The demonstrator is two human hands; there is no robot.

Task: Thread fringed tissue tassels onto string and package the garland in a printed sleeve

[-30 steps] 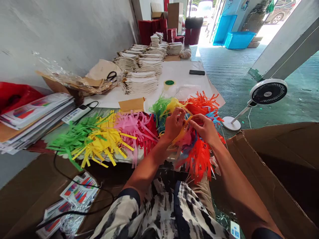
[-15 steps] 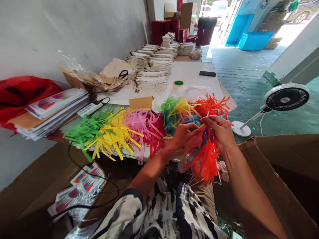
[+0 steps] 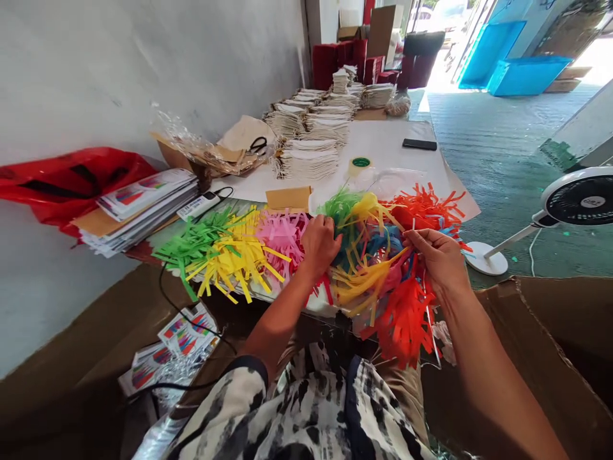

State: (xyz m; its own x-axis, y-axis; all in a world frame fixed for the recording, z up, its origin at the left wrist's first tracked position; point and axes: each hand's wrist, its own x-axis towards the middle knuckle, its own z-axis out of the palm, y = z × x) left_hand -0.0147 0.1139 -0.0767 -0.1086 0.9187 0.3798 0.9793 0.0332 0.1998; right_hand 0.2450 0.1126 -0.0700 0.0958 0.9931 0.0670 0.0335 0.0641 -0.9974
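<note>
Piles of fringed paper strips lie along the near table edge: green [image 3: 194, 243], yellow [image 3: 234, 259], pink [image 3: 280, 233] and orange-red [image 3: 426, 207]. My left hand [image 3: 318, 246] reaches left onto the pink and red pile, fingers curled down into the strips. My right hand [image 3: 438, 255] is pinched on a thin white stick with a bunch of orange, yellow and red fringe [image 3: 383, 287] hanging from it over my lap.
Stacks of white paper bundles [image 3: 306, 156], a tape roll [image 3: 360, 165], scissors [image 3: 257, 144] and a black phone [image 3: 419, 144] lie farther back. Printed cards [image 3: 138, 207] are stacked left. A white fan [image 3: 575, 201] stands on the floor right, beside a cardboard box [image 3: 560, 332].
My hands have parted: the left one moved left from the bunch onto the pink pile, while the right one keeps the fringe bunch. The camera turned left.
</note>
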